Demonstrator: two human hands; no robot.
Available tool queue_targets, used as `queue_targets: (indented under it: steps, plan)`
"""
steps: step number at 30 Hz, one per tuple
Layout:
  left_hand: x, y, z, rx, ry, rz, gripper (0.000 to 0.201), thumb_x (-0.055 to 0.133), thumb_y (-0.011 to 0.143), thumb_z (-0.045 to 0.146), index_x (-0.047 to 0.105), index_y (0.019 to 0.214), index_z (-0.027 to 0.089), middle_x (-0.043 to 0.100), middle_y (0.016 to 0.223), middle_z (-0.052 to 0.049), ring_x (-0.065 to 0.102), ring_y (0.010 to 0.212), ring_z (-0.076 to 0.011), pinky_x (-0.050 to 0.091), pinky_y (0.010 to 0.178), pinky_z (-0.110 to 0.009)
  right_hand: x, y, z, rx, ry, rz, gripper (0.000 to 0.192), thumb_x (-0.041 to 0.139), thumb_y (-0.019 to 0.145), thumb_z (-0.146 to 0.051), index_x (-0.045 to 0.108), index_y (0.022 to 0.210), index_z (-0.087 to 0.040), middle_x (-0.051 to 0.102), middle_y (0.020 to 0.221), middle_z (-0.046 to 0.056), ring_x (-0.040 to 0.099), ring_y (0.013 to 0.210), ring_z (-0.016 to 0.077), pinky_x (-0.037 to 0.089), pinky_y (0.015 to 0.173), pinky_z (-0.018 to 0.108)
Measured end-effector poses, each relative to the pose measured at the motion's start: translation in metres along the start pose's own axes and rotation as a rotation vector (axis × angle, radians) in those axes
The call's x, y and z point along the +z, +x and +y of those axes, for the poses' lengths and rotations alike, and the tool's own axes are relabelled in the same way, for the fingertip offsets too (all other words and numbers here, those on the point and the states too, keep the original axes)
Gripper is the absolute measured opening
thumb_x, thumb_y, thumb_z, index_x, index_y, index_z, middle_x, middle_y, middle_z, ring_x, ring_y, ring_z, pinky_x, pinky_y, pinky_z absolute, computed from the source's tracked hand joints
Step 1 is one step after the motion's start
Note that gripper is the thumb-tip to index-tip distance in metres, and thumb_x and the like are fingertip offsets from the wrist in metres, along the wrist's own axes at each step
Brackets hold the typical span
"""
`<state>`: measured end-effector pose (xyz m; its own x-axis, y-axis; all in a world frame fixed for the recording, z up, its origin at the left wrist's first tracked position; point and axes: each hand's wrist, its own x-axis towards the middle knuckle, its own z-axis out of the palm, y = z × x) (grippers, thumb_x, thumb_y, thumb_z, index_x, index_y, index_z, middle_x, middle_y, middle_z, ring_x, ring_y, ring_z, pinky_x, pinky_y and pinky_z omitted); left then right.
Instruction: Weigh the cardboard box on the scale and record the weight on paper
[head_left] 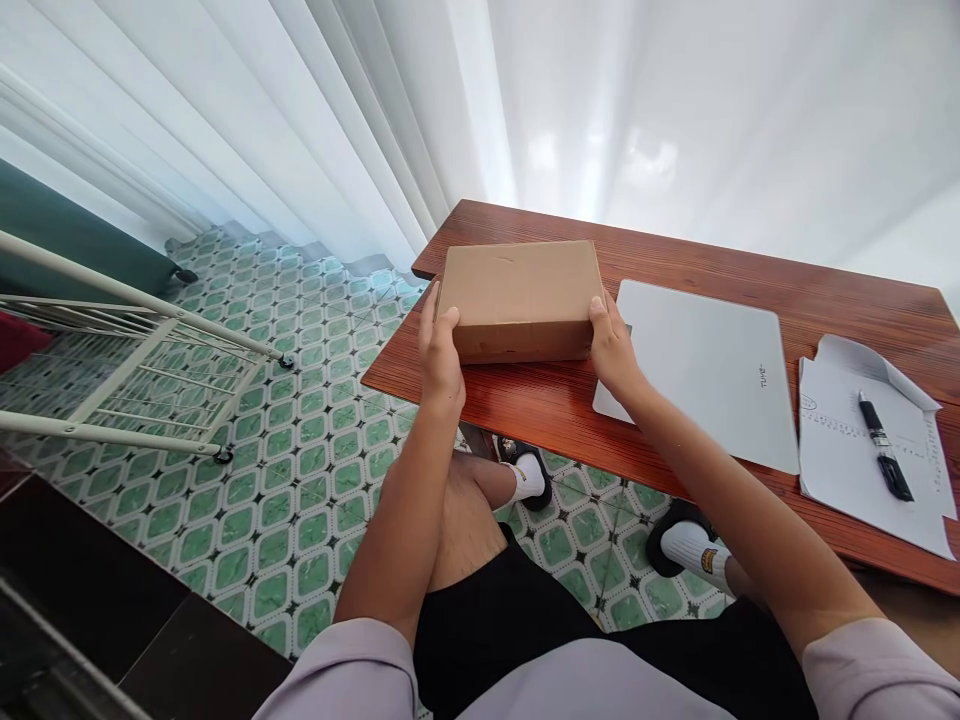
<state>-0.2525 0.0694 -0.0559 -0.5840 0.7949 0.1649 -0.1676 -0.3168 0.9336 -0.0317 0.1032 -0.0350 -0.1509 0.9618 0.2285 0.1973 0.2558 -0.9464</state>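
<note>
A closed brown cardboard box (523, 285) is at the left end of the wooden table. My left hand (439, 350) grips its left side, with the thumb at the near corner and the fingers along the side. On the opposite side, my right hand (611, 340) presses the right face with its thumb near the top edge. Both hands hold the box between them, and part of the fingers is hidden behind it. I cannot tell whether its underside rests on the tabletop. Close to my right hand and forearm lies a flat grey closed laptop (697, 365).
White sheets of paper (847, 470) with handwriting lie right of the laptop, a black pen (885, 446) on top. The wooden table (750, 262) stands against white curtains (600, 110). A white wheeled metal rack (150, 360) stands left on the green tiled floor (315, 450).
</note>
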Motion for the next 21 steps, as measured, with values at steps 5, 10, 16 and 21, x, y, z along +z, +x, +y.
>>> queue_targets:
  steps: [5,10,16,21]
  plan:
    - [0.004,-0.002,0.003,-0.003,0.029,0.018,0.050,0.060,0.081,0.029,0.063,0.130,0.026,0.055,0.148,-0.001,0.044,0.143,-0.0256,0.037,0.121,-0.042,0.002,-0.002,-0.002,0.007,0.003,0.024,0.056,0.030,0.104,-0.053,0.048,0.149,-0.025,0.046,0.156,0.005,0.037,0.148,0.0201,0.026,0.127,0.043]
    - [0.009,-0.005,0.007,-0.009,0.045,0.051,0.054,0.060,0.078,0.029,0.061,0.132,0.023,0.054,0.148,-0.004,0.047,0.140,-0.0258,0.040,0.118,-0.040,0.001,-0.002,-0.003,0.018,0.007,0.008,0.053,0.030,0.104,-0.053,0.048,0.148,-0.029,0.048,0.154,0.003,0.037,0.147,0.0205,0.027,0.126,0.044]
    - [0.012,-0.007,0.010,0.013,0.058,0.083,0.056,0.058,0.076,0.029,0.060,0.131,0.019,0.056,0.146,-0.007,0.048,0.139,-0.0264,0.039,0.118,-0.040,0.001,0.001,0.000,0.067,0.007,-0.021,0.055,0.028,0.104,-0.054,0.043,0.151,-0.029,0.038,0.161,0.000,0.031,0.151,0.0207,0.024,0.128,0.043]
    - [0.009,-0.006,0.009,0.073,0.067,0.073,0.055,0.057,0.076,0.029,0.059,0.130,0.019,0.056,0.144,-0.008,0.048,0.138,-0.0276,0.038,0.119,-0.041,0.002,0.000,-0.002,0.059,0.024,-0.050,0.056,0.027,0.106,-0.054,0.040,0.154,-0.028,0.034,0.164,-0.001,0.026,0.153,0.0196,0.021,0.129,0.041]
